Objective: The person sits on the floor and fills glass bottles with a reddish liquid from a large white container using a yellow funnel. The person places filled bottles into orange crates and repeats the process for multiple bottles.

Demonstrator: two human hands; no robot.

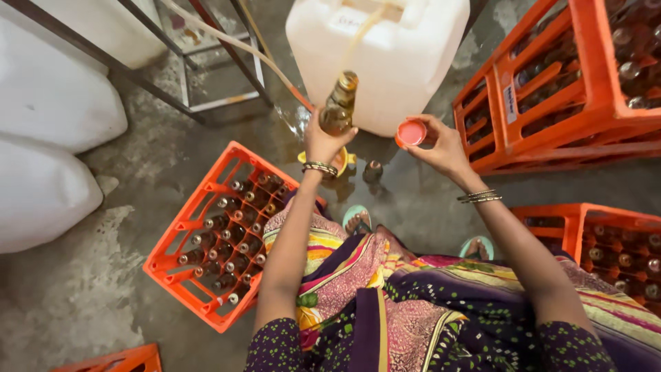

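Observation:
My left hand (322, 141) grips a brown glass bottle (339, 103) of amber liquid, held up and tilted in front of a large white plastic jerrycan (385, 48). My right hand (441, 148) pinches a small round red-orange cap (411, 132) between fingers and thumb, just right of the bottle. A thin clear hose (234, 45) runs from the upper left toward the bottle. Below my left hand a yellow funnel (340, 162) and a small dark bottle (372, 170) sit on the wet floor.
An orange crate (180, 224) with several capped bottles lies on the floor at my left. Stacked orange crates (544, 89) of bottles stand at the right, another crate (585, 220) beside my right knee. White sacks (48, 131) and a metal frame (206, 103) fill the left.

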